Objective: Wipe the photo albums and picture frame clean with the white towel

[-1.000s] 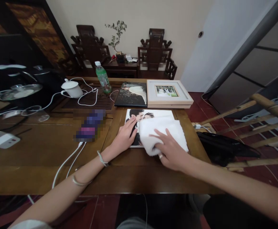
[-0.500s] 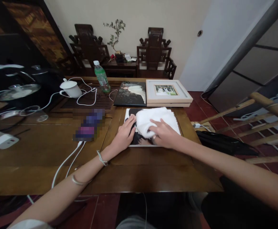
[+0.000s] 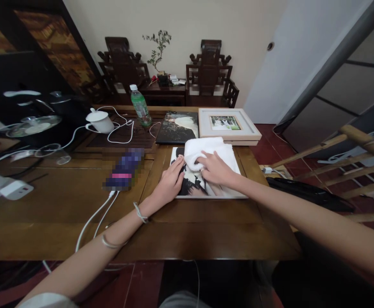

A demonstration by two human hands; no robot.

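Observation:
A photo panel with a white edge lies flat on the wooden table in front of me. My left hand rests on its left side, fingers stretched out and pressing lightly on the surface. A folded white towel covers the panel's upper right part. My right hand grips the towel's near edge against the panel, with some fingers tucked into the fold. Behind the panel lie a dark photo panel and a pale wooden picture frame, side by side.
A green-labelled bottle, a lidded white cup and a pixelated phone with white cables stand or lie left. A glass-lidded pot is farther left. A wooden rack stands right of the table.
My right hand has pushed the towel slightly away from me, uncovering more of the panel's lower right. The left hand stays on the panel. The view has shifted slightly.

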